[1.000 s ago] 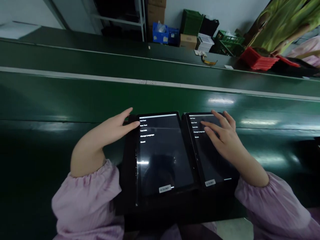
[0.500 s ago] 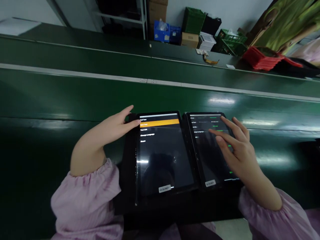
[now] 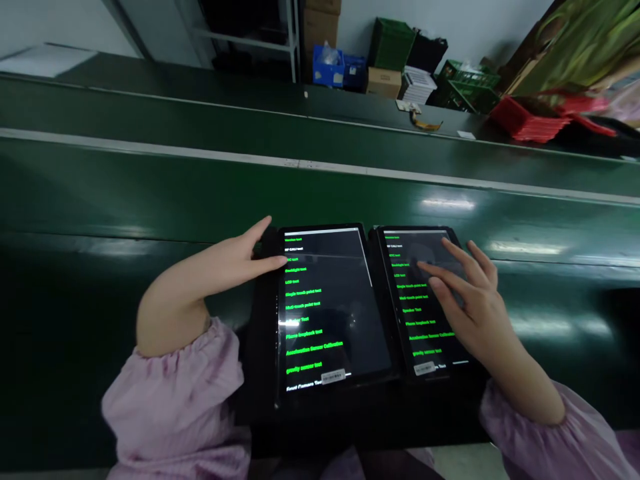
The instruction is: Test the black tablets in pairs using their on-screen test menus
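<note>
Two tablets lie side by side in front of me on a dark support. The left tablet shows a list of test names, mostly in green, with a barcode sticker near its lower edge. A similar list lights up the right tablet, which has its own sticker. My left hand is at the upper left edge of the left tablet, thumb and fingers apart, a fingertip on the screen's edge. Over the right tablet is my right hand, fingers spread, fingertips at or just above the glass; contact is unclear.
A green workbench runs across, with a pale strip along it. Beyond it lie a flat ribbon cable and a stack of red trays near another person in yellow-green. Crates and a cardboard box stand behind.
Both screens have switched to long lists of mostly green test names; the left one showed a short menu with an orange bar before. My left fingertip sits slightly lower on the screen's edge.
</note>
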Demonstrator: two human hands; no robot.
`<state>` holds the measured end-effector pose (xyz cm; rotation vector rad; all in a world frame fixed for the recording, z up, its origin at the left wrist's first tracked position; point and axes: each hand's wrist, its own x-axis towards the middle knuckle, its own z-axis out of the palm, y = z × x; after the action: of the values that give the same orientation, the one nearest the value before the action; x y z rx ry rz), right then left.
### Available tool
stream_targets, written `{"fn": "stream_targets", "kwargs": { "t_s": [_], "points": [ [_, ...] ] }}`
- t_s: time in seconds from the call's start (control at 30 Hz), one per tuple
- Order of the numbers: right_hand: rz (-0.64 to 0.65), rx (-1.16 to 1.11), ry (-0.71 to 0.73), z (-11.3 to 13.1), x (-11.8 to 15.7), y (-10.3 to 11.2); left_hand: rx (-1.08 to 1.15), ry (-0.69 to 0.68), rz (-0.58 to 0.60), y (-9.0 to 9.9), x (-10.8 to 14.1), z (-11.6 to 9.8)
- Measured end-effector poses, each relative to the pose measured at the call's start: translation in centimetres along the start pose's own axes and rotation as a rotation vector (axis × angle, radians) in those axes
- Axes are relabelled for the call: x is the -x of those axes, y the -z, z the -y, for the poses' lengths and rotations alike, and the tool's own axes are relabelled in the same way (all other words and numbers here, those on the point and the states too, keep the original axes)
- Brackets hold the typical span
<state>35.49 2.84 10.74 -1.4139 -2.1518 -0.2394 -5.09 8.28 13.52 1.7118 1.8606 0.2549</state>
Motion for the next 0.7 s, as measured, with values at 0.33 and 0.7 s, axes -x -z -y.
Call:
{"fn": "stream_targets", "kwargs": {
  "t_s": [0.33, 0.7],
  "points": [
    [-0.156, -0.056, -0.197, -0.7, 2.7, 2.9, 0.06, -0.068, -0.04, -0.3, 0.1, 0.1],
    [-0.534, -0.714, -1.025, -0.9, 15.2, -3.1, 0.811, 0.387, -0.3, -10.3, 7.9, 0.5]
  ]
}}
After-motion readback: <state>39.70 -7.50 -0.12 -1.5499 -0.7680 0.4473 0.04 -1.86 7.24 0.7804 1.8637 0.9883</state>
